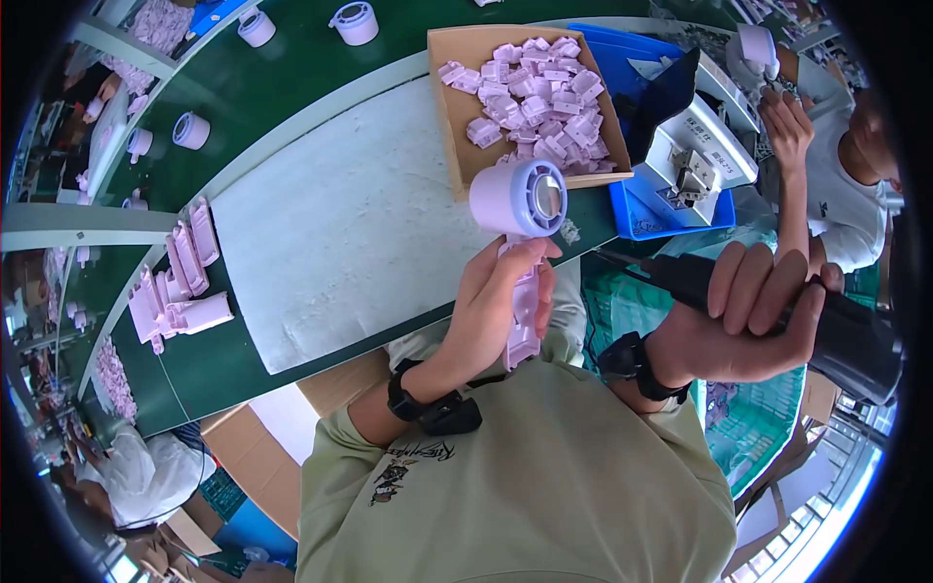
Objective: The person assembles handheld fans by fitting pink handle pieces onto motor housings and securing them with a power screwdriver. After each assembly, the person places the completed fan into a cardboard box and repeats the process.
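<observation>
My left hand (483, 303) is wrapped round the open pink handle of a lavender handheld fan (502, 199). Its round slotted head points up and to the right, above the bench's near edge. In my right hand (746, 321) is a black electric screwdriver (855, 340), gripped by its body. The bit reaches leftward toward the fan but stays apart from it. Behind the fan head, a shallow cardboard box (454, 131) holds many small lilac plastic parts (544, 97).
A white mat (330, 214) covers much of the green bench. Pink handle shells (185, 282) lie at its left, and more fan heads (354, 23) stand farther off. Right are a blue bin (632, 219), a white screw-feeder box (685, 160), a green basket (758, 437) and a co-worker (846, 165).
</observation>
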`<action>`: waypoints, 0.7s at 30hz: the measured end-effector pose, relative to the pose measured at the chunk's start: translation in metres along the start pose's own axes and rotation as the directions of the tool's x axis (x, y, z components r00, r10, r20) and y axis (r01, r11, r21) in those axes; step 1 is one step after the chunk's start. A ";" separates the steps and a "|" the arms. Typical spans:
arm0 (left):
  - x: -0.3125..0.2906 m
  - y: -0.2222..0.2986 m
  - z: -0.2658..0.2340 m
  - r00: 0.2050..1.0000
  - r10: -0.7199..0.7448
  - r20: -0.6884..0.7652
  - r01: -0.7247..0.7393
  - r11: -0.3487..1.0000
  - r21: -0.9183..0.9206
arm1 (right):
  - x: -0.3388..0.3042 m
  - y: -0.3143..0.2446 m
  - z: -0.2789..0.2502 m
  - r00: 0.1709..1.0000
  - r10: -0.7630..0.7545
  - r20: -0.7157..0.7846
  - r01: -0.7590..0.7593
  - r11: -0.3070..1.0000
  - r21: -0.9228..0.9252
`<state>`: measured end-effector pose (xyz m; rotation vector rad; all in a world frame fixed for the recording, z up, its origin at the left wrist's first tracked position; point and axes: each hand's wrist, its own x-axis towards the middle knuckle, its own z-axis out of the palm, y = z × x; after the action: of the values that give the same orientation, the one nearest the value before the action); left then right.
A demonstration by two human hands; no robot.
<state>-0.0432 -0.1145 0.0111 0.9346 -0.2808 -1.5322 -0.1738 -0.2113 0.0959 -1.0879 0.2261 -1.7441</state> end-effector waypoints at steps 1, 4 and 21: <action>0.003 -0.001 0.003 1.000 -0.006 0.010 0.006 1.000 -0.014 | -0.007 -0.003 0.008 0.990 -0.006 0.138 -0.011 0.993 0.120; 0.004 -0.002 0.006 1.000 -0.009 0.020 0.010 0.999 -0.043 | -0.021 -0.002 0.013 0.960 0.082 0.268 -0.115 0.988 0.107; -0.002 0.000 0.007 1.000 0.011 0.002 -0.011 0.997 -0.079 | -0.028 0.003 0.013 0.917 0.119 0.382 -0.178 0.976 0.123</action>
<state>-0.0478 -0.1149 0.0164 0.8673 -0.2251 -1.5237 -0.1608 -0.1855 0.0860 -1.2284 -0.0630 -1.3638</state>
